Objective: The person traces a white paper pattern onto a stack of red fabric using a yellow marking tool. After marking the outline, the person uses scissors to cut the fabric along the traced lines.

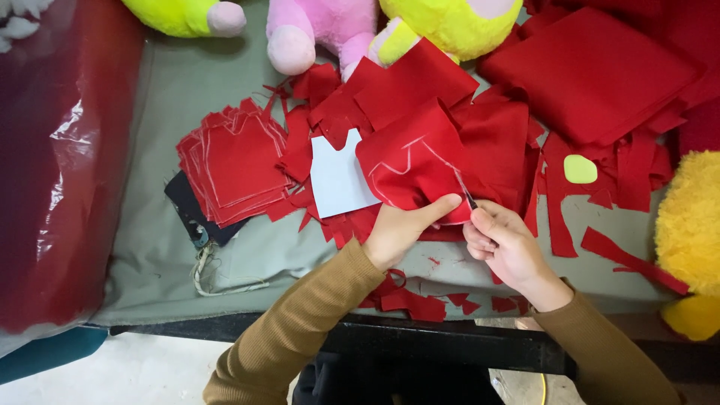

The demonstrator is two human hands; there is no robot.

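My left hand (405, 229) pinches the lower edge of a red fabric piece (412, 161) marked with white chalk lines, holding it up off the table. My right hand (506, 247) grips small scissors (466, 193) whose blades meet the fabric's right edge along a chalk line. A white paper pattern (337, 176) lies just left of the held fabric. A neat stack of cut red pieces (236, 165) sits further left.
Red scraps (420, 300) litter the grey-green table cover (150, 247). Larger red fabric sheets (592, 71) lie at the back right. Plush toys sit around: pink (315, 30), yellow (450, 22), fuzzy yellow (694, 232). A plastic-wrapped dark red roll (60, 165) lies left.
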